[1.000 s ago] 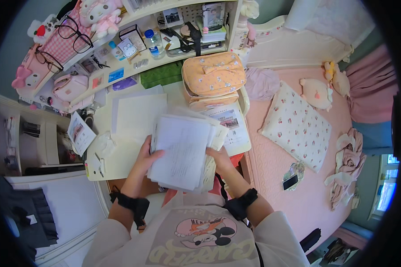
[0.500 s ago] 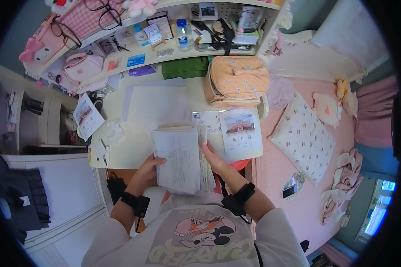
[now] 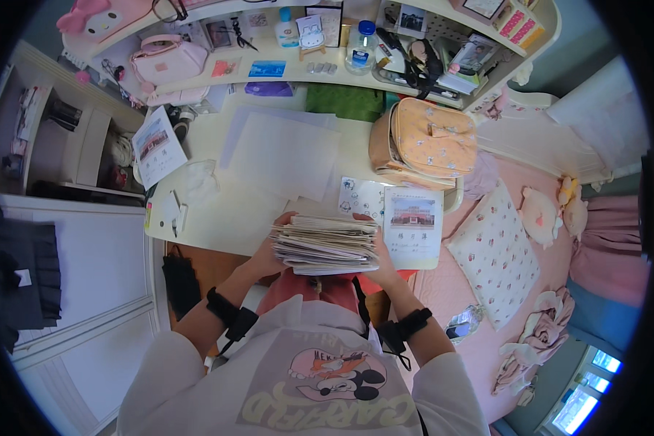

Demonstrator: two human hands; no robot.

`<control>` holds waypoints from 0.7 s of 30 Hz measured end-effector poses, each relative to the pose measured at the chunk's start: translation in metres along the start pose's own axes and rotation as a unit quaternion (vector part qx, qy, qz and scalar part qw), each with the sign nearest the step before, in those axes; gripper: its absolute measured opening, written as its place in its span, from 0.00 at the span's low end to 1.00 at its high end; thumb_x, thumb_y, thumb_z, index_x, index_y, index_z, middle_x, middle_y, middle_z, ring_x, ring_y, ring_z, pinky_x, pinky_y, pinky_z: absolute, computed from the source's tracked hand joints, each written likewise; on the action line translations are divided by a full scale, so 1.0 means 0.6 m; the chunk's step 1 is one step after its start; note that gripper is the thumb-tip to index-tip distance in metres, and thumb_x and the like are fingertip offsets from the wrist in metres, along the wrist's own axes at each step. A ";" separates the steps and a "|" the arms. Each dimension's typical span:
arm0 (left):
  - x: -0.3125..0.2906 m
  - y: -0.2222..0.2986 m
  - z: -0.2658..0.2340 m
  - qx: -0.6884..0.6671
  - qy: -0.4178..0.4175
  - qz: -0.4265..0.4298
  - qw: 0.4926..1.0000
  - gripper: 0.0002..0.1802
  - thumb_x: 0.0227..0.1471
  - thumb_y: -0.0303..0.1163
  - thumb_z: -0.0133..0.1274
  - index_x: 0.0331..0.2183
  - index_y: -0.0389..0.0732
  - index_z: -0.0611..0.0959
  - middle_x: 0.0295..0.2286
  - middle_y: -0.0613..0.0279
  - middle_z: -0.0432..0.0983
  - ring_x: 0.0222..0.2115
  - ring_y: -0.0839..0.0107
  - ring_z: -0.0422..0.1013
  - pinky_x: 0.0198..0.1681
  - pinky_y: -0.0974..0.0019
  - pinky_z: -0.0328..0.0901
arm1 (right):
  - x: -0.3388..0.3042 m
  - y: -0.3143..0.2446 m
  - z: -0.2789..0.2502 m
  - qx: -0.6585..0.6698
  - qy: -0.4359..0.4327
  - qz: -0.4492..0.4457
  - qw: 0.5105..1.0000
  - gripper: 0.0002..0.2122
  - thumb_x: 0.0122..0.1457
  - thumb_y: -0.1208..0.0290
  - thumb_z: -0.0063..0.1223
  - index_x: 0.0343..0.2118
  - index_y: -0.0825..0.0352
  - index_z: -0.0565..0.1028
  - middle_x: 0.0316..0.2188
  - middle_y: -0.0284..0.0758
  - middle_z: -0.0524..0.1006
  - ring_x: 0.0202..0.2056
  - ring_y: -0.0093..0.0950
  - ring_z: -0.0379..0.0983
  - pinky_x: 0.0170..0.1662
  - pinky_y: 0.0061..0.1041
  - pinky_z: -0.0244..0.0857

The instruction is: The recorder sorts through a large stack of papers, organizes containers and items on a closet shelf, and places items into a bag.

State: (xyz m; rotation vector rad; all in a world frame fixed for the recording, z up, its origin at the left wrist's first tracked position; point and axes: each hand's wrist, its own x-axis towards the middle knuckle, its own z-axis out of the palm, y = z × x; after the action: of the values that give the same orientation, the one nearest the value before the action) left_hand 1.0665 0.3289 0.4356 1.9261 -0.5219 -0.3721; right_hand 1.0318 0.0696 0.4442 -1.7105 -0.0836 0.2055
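Note:
A thick stack of papers [image 3: 325, 245] is held on edge above the front of the white desk, its uneven layered edges facing up toward me. My left hand [image 3: 270, 253] is closed round the stack's left end, and my right hand [image 3: 381, 263] grips the right end; some fingers are hidden behind the papers. Just beyond the right hand lie a booklet [image 3: 413, 221] with a building picture on its cover and a white card with small cartoon drawings [image 3: 360, 196]. Translucent sheets [image 3: 280, 156] lie flat farther back on the desk.
An orange patterned bag [image 3: 432, 138] stands at the desk's back right. Another booklet [image 3: 158, 149] leans at the left, near a crumpled clear plastic bag [image 3: 200, 176]. A shelf [image 3: 283, 81] spans the back, holding a bottle [image 3: 361, 52]. To the right is a pink bed [image 3: 443, 294].
The stack has gone from lying face up, split between both hands, to one bundle turned on edge. My right hand has shifted to its right end. The view has moved too.

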 end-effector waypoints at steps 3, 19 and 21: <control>-0.001 -0.014 0.017 -0.126 -0.006 -0.021 0.992 0.47 0.30 0.34 0.65 0.52 0.38 0.58 0.54 0.52 0.44 0.53 0.60 0.51 0.55 0.63 0.50 | 0.000 0.014 0.005 -0.076 -0.029 0.016 0.997 0.37 0.43 0.72 0.59 0.56 0.66 0.50 0.50 0.45 0.63 0.49 0.36 0.63 0.49 0.28 0.57; -0.005 -0.058 0.028 0.050 -0.050 0.034 0.997 0.41 0.35 0.38 0.61 0.52 0.41 0.62 0.54 0.48 0.44 0.56 0.50 0.37 0.59 0.56 0.37 | 0.003 0.038 0.016 -0.088 -0.011 -0.062 0.994 0.35 0.44 0.75 0.58 0.54 0.69 0.50 0.45 0.43 0.66 0.47 0.33 0.63 0.51 0.26 0.55; 0.000 -0.051 0.028 -0.035 -0.031 -0.008 0.999 0.45 0.34 0.39 0.62 0.53 0.42 0.60 0.55 0.49 0.43 0.57 0.49 0.36 0.58 0.56 0.38 | 0.005 0.043 0.010 -0.078 -0.002 -0.018 0.997 0.33 0.45 0.73 0.57 0.53 0.69 0.52 0.46 0.46 0.65 0.48 0.37 0.63 0.51 0.27 0.55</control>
State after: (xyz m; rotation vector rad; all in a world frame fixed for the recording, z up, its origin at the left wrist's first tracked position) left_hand 1.0643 0.3266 0.4008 1.8578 -0.5274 -0.4569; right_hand 1.0320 0.0722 0.4179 -1.8622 -0.1359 0.1807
